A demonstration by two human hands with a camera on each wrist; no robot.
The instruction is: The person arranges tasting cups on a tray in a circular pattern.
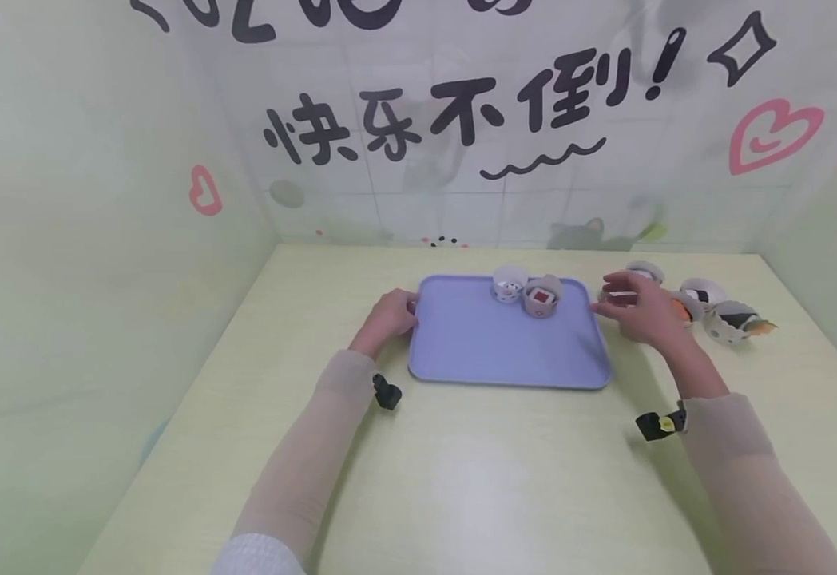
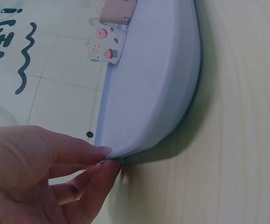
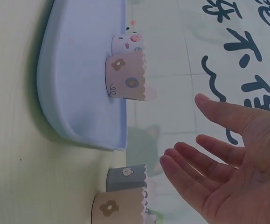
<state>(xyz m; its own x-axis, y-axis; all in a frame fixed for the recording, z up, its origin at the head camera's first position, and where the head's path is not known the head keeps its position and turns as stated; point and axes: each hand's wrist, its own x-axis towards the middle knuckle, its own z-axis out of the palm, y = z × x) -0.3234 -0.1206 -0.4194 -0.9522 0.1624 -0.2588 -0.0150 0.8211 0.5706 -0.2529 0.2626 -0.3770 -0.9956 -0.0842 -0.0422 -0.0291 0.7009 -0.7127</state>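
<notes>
A lavender rectangular tray (image 1: 490, 343) lies on the table. My left hand (image 1: 392, 313) pinches its left edge; in the left wrist view the thumb (image 2: 102, 150) lies on the rim with fingers below it. Two scalloped paper baking cups stand at the tray's back: a white patterned cup (image 1: 508, 294) and a pinkish cup (image 1: 539, 310) with a white and red piece inside. Right of the tray, my right hand (image 1: 641, 311) is spread with nothing in it, thumb apart from the loosely bent fingers. In the head view it partly covers the nearest cups beyond the tray.
Several more paper cups stand at the back right, one with an orange piece (image 1: 684, 306), another cup (image 1: 723, 329) with dark and orange food-like pieces. A lettered white curtain (image 1: 418, 192) hangs behind the table (image 1: 476, 479). Each wrist wears a small black camera (image 1: 386, 393).
</notes>
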